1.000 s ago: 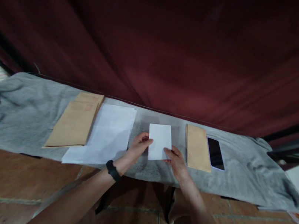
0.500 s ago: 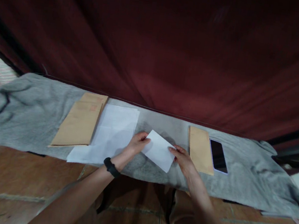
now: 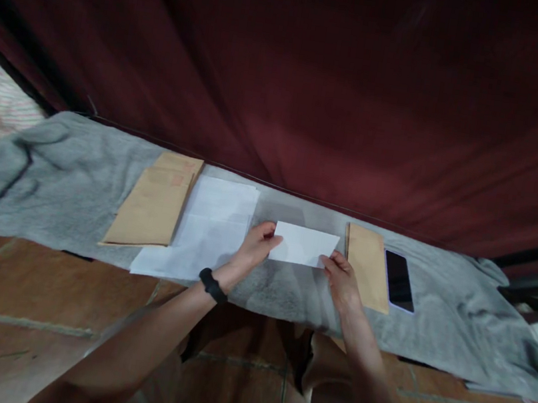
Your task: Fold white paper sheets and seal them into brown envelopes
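Note:
A folded sheet of white paper [image 3: 303, 246] is held level between my two hands, above the grey cloth. My left hand [image 3: 258, 244] pinches its left edge, thumb on top. At the lower right corner my right hand [image 3: 341, 276] grips it, also with the thumb on top. Left of my left hand lie larger white sheets [image 3: 214, 227], partly under a stack of brown envelopes [image 3: 152, 204]. Just right of my right hand lies another small pile of brown envelopes [image 3: 368, 263].
A phone [image 3: 399, 281] with a dark screen lies right of the small envelope pile. Grey cloth [image 3: 455, 310] covers the long narrow surface. A dark red curtain [image 3: 314, 100] hangs behind it. Tiled floor [image 3: 33, 287] shows in front.
The folded paper has turned from tilted to nearly level and is a little higher and further right. Both hands have moved with it, still gripping it. The view has shifted slightly.

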Motion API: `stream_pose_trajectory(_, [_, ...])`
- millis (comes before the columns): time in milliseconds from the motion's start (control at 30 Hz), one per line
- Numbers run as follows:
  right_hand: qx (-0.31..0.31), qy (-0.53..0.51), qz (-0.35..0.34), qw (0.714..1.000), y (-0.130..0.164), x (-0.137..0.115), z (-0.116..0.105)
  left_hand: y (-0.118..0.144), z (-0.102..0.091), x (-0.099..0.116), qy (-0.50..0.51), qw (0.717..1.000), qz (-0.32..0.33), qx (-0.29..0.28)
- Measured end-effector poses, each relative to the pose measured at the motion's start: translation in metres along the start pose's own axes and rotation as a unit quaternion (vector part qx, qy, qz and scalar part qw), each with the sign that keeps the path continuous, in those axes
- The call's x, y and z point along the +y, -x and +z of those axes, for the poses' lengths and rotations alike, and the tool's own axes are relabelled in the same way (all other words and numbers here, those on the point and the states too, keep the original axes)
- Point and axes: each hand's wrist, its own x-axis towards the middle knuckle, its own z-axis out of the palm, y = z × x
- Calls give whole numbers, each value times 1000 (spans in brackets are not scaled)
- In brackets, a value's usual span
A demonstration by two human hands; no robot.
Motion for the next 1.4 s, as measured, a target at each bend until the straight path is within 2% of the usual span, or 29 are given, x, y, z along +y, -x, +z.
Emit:
stream_pose_trajectory(67, [15, 8, -56, 998, -3, -1, -4, 2, -2, 7, -65, 996, 54, -9])
stream_pose_trajectory(133, [29, 19, -96, 995, -5, -1, -7, 5, -5, 9, -154, 978, 136, -29])
stream_pose_trajectory(200, [34, 28, -99, 994, -8, 1, -11, 8, -8, 7, -247, 943, 208, -82])
stream_pose_trajectory(300, [28, 59, -72, 995, -13, 7, -18, 13, -13, -2, -366, 872, 270, -183])
stream_pose_trajectory(400, [12, 135, -58, 989, -18, 16, -28, 17, -18, -9, -443, 811, 294, -245])
stream_pose_trajectory(467, [4, 164, -55, 985, -22, 22, -34, 18, -20, -10, -474, 789, 290, -262])
stream_pose_trajectory(567, [23, 200, -92, 975, -21, 26, -35, 20, -21, -9, -492, 777, 274, -280])
stream_pose_trajectory(633, [33, 264, -153, 952, -15, 26, -28, 20, -22, -8, -493, 777, 263, -290])
stream_pose_trajectory(700, [12, 336, -212, 918, -5, 26, -15, 22, -23, -7, -485, 782, 258, -295])
stream_pose_trajectory(867, [-116, 495, -302, 806, 22, 40, 17, 27, -20, -10, -458, 804, 248, -287])
stream_pose_trajectory(933, [-133, 543, -314, 768, 27, 49, 22, 24, -21, -8, -459, 817, 236, -258])
stream_pose_trajectory(967, [-134, 561, -315, 754, 28, 54, 23, 20, -25, -6, -461, 828, 226, -226])
stream_pose_trajectory(1067, [-126, 585, -318, 735, 29, 62, 22, 5, -55, 7, -481, 857, 174, -57])
stream_pose_trajectory(1133, [-120, 588, -324, 732, 27, 65, 20, -3, -90, 16, -518, 843, 108, 96])
stream_pose_trajectory(1200, [-114, 588, -327, 730, 26, 66, 19, -4, -132, 23, -543, 808, 16, 227])
stream_pose_trajectory(1233, [-112, 588, -328, 731, 26, 67, 19, -2, -153, 25, -547, 791, -26, 274])
stream_pose_trajectory(1333, [-108, 586, -324, 735, 26, 69, 19, 10, -202, 27, -540, 758, -116, 347])
stream_pose_trajectory(1400, [-102, 583, -323, 738, 26, 70, 20, 18, -220, 27, -526, 765, -162, 334])
